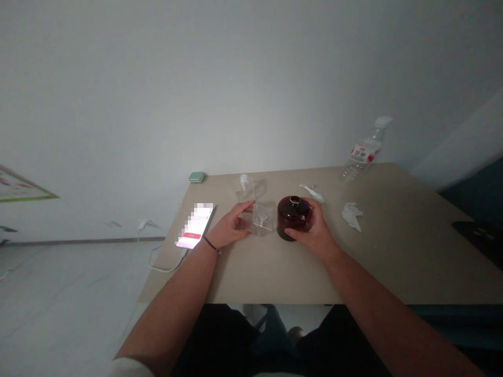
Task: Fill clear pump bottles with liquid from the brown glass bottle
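My right hand (314,228) is wrapped round the right side of a dark red-brown glass bottle (293,217) with a short, uncapped neck. The bottle is upright at the middle of the table. To its left, my left hand (233,225) has its thumb and fingers curved around the left end of a clear plastic box (262,219). The box lies low on the table, close to the bottle. Behind it is a clear piece with a white nozzle-like part (244,181). A white slender item (313,193) lies behind the bottle.
A lit phone (195,226) with a white cable (167,270) lies on the left of the table (275,277). A small green case (197,177) is at the back left. Crumpled tissue (352,215) and a clear plastic bottle (363,153) are on the right. A wall stands behind.
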